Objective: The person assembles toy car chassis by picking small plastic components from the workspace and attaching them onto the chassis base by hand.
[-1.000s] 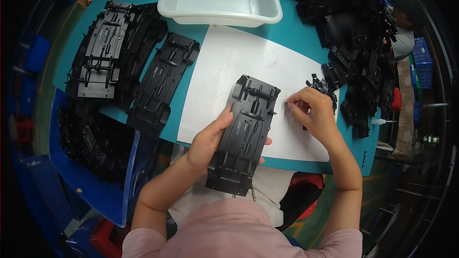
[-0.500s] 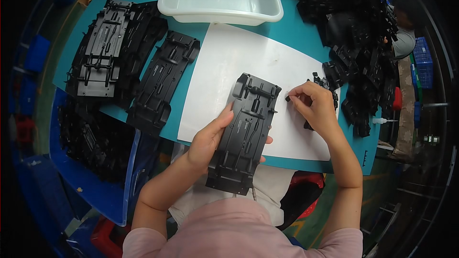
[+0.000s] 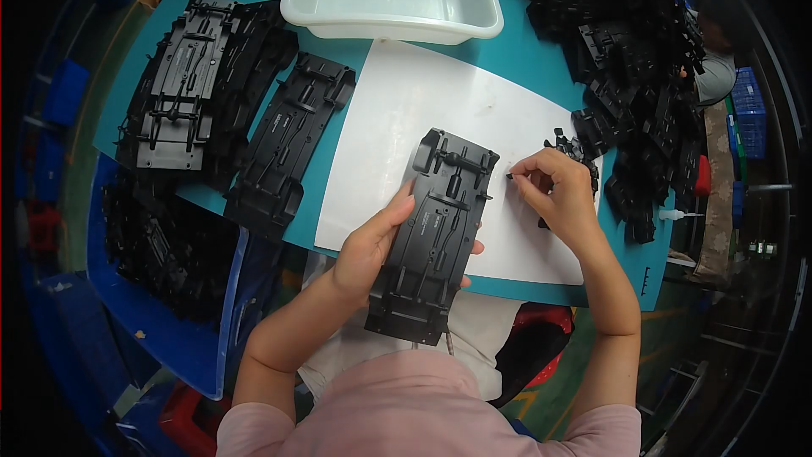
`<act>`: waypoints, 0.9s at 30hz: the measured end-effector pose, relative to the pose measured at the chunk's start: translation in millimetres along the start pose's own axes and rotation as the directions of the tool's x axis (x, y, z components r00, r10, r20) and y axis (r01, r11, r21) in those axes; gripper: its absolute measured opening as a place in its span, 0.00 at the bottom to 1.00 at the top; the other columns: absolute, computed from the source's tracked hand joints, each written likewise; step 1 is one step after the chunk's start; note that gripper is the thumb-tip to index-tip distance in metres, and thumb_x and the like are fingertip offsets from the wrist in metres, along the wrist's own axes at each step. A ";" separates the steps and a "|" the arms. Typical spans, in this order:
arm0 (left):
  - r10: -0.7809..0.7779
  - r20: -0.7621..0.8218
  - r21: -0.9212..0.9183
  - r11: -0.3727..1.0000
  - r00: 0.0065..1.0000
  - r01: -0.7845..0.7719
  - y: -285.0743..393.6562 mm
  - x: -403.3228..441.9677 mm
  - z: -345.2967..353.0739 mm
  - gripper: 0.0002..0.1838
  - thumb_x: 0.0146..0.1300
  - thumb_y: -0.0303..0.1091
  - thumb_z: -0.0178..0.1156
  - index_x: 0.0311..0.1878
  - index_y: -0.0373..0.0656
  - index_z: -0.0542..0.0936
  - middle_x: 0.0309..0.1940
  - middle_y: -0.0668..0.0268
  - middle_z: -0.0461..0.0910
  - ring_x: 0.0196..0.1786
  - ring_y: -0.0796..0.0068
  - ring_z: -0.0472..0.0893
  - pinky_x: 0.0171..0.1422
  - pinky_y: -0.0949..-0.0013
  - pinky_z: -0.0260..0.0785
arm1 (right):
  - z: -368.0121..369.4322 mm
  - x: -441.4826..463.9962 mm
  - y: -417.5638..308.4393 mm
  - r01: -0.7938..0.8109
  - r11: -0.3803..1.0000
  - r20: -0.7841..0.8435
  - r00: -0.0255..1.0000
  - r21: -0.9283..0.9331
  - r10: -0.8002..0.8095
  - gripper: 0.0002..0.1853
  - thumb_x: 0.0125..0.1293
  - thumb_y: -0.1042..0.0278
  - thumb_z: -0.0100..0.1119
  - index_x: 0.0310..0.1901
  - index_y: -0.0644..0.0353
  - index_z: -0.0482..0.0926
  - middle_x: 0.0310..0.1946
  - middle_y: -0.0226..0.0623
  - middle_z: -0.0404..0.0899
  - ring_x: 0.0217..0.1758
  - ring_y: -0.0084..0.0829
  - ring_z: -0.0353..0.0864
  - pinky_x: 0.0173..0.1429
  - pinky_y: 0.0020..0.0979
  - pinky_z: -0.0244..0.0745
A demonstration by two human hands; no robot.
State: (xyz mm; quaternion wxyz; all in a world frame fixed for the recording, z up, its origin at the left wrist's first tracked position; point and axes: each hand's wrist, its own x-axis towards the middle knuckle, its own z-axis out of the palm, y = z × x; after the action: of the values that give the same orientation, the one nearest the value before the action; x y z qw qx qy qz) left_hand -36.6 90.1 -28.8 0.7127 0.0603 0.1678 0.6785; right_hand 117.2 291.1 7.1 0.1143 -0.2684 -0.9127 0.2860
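Note:
My left hand is wrapped around a long black plastic toy-car chassis, thumb on its left edge and fingertips showing at the right. The chassis is tilted, with its moulded axle and shaft shapes facing up. To the right, my right hand pinches a small black part between thumb and forefinger, apart from the chassis. Most of that part is hidden by the fingertips. Just behind the right hand, small black parts lie on a white sheet.
A white tub stands at the back. More chassis lie at the left, one with a grey underside. Black parts are heaped on the right. A blue bin of black parts sits at the lower left. A person's sleeve shows far right.
The small black part has turned slightly in my right fingertips and shows less. My left hand and the chassis stay in place.

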 end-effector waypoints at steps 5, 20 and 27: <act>0.003 0.006 0.001 1.000 1.000 -0.003 -0.8 0.0 -1.3 0.27 0.77 0.47 0.26 0.72 0.43 0.51 0.60 0.44 0.68 0.61 0.48 0.75 0.56 0.47 0.79 | 2.1 -3.2 -3.5 0.051 0.999 0.004 0.999 -0.016 -0.051 0.05 0.53 0.81 0.64 0.33 0.64 0.81 0.27 0.35 0.78 0.23 0.25 0.75 0.30 0.26 0.71; 0.005 0.012 0.009 1.000 1.000 -0.005 0.1 -0.2 -0.5 0.27 0.77 0.47 0.26 0.73 0.43 0.50 0.60 0.45 0.68 0.61 0.48 0.76 0.55 0.48 0.79 | -17.6 5.9 1.7 -0.379 0.739 0.229 0.925 0.557 0.302 0.02 0.59 0.79 0.63 0.33 0.67 0.82 0.24 0.30 0.78 0.23 0.17 0.72 0.29 0.18 0.66; -0.003 -0.003 0.011 1.000 1.000 0.003 0.3 -0.5 0.7 0.27 0.77 0.47 0.27 0.72 0.43 0.51 0.60 0.46 0.68 0.60 0.49 0.76 0.55 0.48 0.79 | -21.5 5.9 -0.7 -0.513 0.423 0.425 0.858 0.747 0.289 0.05 0.59 0.77 0.67 0.35 0.66 0.81 0.23 0.32 0.77 0.21 0.20 0.72 0.26 0.21 0.66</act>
State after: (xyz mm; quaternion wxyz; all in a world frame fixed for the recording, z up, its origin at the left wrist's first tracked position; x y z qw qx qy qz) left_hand -36.7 89.8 -28.0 0.7131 0.0630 0.1729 0.6765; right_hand 119.7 303.8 25.3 0.0496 -0.3549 -0.5739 0.7364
